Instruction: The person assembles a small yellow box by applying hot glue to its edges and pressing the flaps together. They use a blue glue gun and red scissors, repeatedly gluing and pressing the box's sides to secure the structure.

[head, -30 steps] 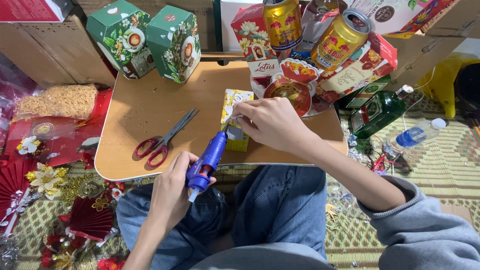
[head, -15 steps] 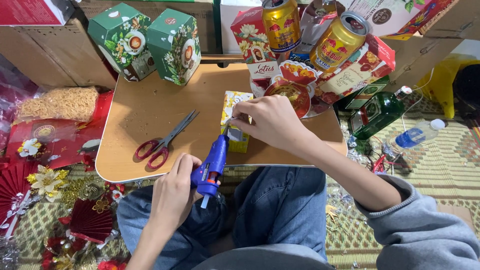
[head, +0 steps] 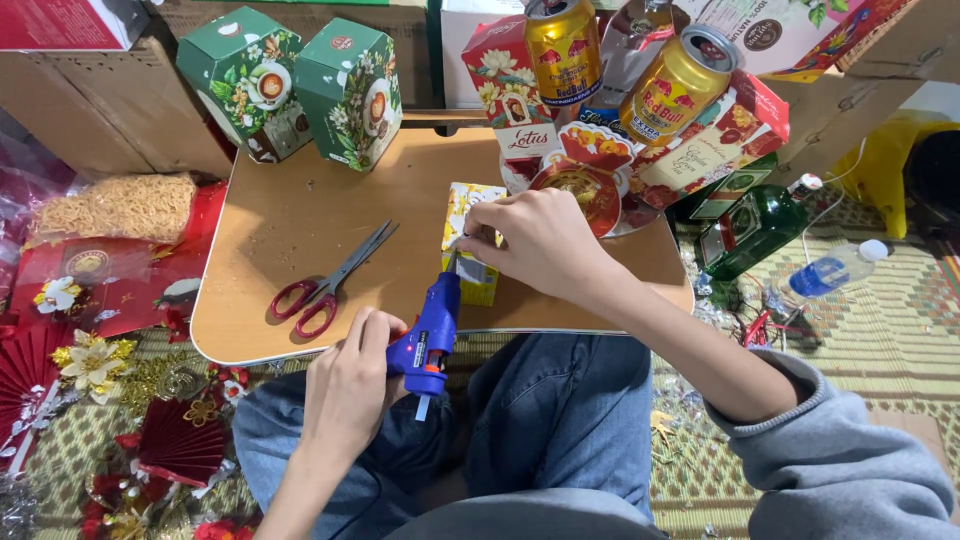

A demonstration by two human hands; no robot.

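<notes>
Left hand (head: pixel 350 395) gripping one blue glue gun (head: pixel 428 335) | right hand (head: pixel 535 243) pinching one yellow carton (head: pixel 470 245) mid-surface (head: pixel 290 210) | one red-handled scissors (head: pixel 330 282) | two green boxes (head: pixel 345 90) | two gold cans (head: pixel 565 50)

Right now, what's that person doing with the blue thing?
A person sits at a small wooden table. Their left hand grips a blue glue gun, its tip pointed at a little yellow box. Their right hand steadies that box on the table. Red-handled scissors lie beside it, untouched.
</notes>
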